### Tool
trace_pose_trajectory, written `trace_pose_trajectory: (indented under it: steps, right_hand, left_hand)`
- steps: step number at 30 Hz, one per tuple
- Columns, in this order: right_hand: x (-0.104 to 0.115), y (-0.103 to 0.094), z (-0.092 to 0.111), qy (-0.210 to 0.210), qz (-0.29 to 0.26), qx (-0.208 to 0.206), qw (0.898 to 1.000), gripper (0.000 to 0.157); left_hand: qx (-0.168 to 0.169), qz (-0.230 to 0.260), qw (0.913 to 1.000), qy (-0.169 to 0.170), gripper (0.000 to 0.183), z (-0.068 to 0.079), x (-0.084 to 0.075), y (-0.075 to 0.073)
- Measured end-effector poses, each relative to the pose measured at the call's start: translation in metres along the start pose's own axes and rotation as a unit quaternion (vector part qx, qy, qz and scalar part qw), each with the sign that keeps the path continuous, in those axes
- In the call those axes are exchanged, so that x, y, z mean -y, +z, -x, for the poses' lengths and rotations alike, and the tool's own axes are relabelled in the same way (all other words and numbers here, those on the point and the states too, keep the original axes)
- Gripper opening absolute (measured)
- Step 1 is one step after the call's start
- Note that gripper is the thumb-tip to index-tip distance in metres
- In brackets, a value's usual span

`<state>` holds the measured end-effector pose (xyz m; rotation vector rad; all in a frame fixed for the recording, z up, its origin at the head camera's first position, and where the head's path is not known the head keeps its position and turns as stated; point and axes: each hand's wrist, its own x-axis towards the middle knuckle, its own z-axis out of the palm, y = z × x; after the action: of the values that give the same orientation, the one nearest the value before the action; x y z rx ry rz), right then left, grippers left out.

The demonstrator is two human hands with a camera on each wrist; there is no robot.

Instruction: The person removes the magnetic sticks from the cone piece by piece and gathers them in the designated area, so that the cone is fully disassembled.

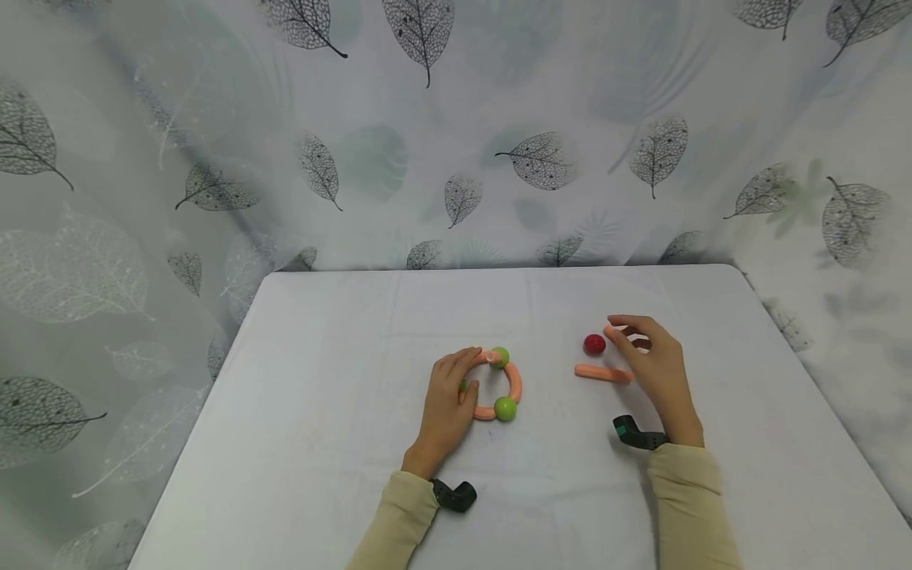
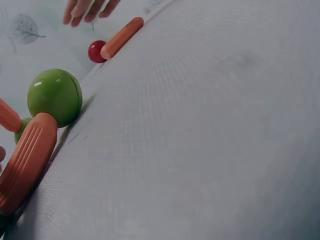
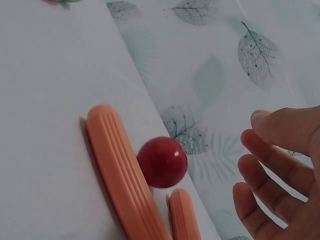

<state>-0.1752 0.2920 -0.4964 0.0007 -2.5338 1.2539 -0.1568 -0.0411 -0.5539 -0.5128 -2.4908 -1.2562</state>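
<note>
Orange rods (image 1: 597, 373) at right are best pinched mid-length by the right hand (image 1: 657, 364), fingers empty and parted, with the ball-and-rod ring (image 1: 515, 381) at left steadied by the left hand (image 1: 446, 397), grip unclear tbh.

1. I'd call this a draped-off tabletop spot, something like a small filming booth; home or lab, I can't tell.
2. Leaf-printed fabric (image 1: 492, 87) hangs behind the table (image 1: 321, 356) and along its left and right sides.
3. A plain white covering (image 1: 299, 475) lies over the tabletop.
4. A person's wrists (image 1: 420, 461) carry small black devices (image 1: 456, 496).
</note>
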Motion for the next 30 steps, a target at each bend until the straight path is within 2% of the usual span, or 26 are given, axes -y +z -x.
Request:
trace_pose_trajectory:
  steps: [4,12,16,23,30]
  right_hand:
    - [0.009,0.009,0.000,-0.018,-0.026,0.023,0.999,0.028]
    - [0.024,0.030,0.001,-0.038,-0.058,0.105,0.992,0.028]
    - [0.033,0.040,0.001,-0.060,-0.047,0.135,0.988,0.028]
    - [0.043,0.058,0.004,-0.103,-0.041,0.188,0.976,0.032]
    - [0.055,0.070,0.010,-0.103,-0.060,0.255,0.960,0.040]
  left_hand:
    - [0.011,0.016,0.9996,-0.020,0.054,0.000,0.000,0.001]
    - [-0.010,0.006,0.9999,-0.005,0.044,0.001,0.001,0.002]
    - [-0.020,0.007,0.9998,-0.007,0.035,-0.001,0.000,0.001]
    - [-0.027,0.013,0.9993,-0.023,0.030,-0.002,-0.002,-0.001]
    - [-0.034,0.037,0.9987,-0.010,0.031,-0.001,0.000,-0.002]
